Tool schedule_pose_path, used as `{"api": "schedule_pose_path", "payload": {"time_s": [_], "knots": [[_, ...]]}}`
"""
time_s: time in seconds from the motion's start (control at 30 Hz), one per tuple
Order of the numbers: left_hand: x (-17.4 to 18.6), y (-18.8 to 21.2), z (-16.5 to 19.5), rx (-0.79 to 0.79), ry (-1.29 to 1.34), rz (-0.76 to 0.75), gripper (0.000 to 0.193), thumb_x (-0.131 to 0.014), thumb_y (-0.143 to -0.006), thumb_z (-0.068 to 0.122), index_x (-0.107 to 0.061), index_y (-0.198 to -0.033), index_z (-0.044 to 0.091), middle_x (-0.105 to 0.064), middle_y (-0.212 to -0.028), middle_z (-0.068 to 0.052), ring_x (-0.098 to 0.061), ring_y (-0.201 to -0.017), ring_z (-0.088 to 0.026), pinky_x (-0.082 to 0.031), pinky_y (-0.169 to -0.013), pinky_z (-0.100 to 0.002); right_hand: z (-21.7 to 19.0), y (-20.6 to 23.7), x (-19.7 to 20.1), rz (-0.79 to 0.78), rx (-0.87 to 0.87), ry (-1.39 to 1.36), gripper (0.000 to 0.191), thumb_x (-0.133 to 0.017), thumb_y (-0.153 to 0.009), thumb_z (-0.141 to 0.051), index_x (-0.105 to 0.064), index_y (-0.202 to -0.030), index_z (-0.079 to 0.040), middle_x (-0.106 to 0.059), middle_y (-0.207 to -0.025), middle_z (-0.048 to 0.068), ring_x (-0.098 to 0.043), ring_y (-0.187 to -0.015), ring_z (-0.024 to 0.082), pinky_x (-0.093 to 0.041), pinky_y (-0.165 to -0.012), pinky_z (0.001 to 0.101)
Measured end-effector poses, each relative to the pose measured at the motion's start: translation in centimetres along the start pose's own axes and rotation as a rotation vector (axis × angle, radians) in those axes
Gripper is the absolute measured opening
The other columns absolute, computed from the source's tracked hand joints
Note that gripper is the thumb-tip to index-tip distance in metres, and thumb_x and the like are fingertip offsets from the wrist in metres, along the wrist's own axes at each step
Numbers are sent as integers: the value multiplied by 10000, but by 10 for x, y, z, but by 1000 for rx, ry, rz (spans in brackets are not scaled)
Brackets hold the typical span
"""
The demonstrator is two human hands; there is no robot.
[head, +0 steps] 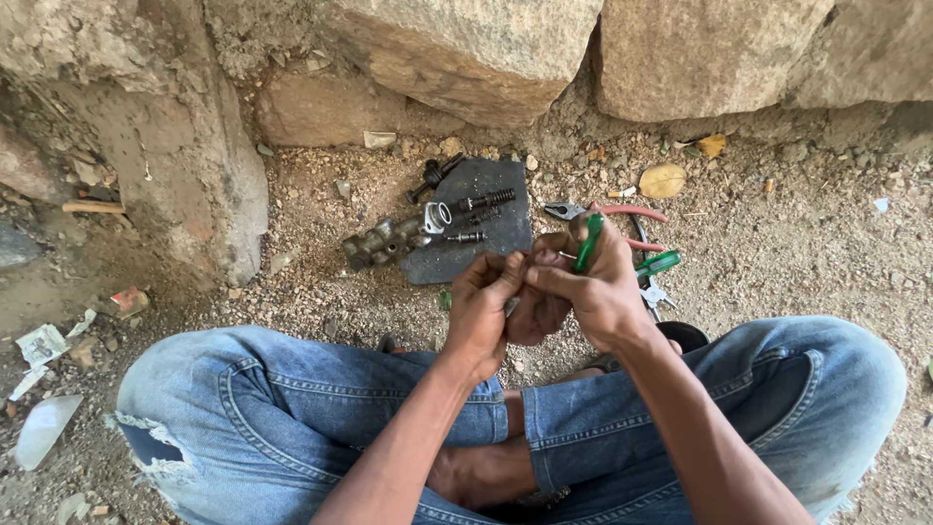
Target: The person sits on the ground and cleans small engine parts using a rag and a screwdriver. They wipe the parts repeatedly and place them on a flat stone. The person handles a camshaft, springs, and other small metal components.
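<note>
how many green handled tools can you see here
2: one green-handled tool gripped in the right hand, and another green handle on the ground just right of that hand. Others may be hidden behind the hands.

Screwdriver handle (588, 243) in right hand (598, 292): translucent green; second handle (659, 262) on the ground, same green. Pliers (622, 211): red grips, grey metal jaws. Mat (481, 233): dark grey, carrying dull grey-brown metal block (384, 241) and black spring (491, 199); jeans (321, 399) faded blue, ground sandy brown, stones (466, 49) tan.
</note>
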State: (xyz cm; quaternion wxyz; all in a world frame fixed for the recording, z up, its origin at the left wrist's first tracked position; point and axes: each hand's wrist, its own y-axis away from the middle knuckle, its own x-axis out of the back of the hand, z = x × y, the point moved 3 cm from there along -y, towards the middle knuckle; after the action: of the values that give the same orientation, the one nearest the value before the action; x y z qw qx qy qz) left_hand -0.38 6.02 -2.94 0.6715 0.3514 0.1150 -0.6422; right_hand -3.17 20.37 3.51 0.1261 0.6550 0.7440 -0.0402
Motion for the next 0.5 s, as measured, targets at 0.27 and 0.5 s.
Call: {"api": "schedule_pose_path", "payload": {"time_s": [0.27, 0.5], "knots": [[-10, 4, 5, -15, -165, 1, 55, -726, -940, 88, -689, -931, 48, -702, -842, -61, -618, -727, -143, -506, -641, -276, 3, -3, 4, 110, 11, -194, 399, -612, -857, 186, -350, -1024, -64, -686, -1011, 219, -724, -827, 234, -643, -705, 310], [-1, 0, 15, 29, 45, 43, 36, -693, -965, 74, -675, -945, 51, -707, -924, -54, -657, -831, -139, -566, -772, -289, 12, -2, -4, 69, -42, -158, 512, -647, -741, 266, -393, -1053, -50, -639, -1096, 166, -698, -883, 201, -667, -754, 320]]}}
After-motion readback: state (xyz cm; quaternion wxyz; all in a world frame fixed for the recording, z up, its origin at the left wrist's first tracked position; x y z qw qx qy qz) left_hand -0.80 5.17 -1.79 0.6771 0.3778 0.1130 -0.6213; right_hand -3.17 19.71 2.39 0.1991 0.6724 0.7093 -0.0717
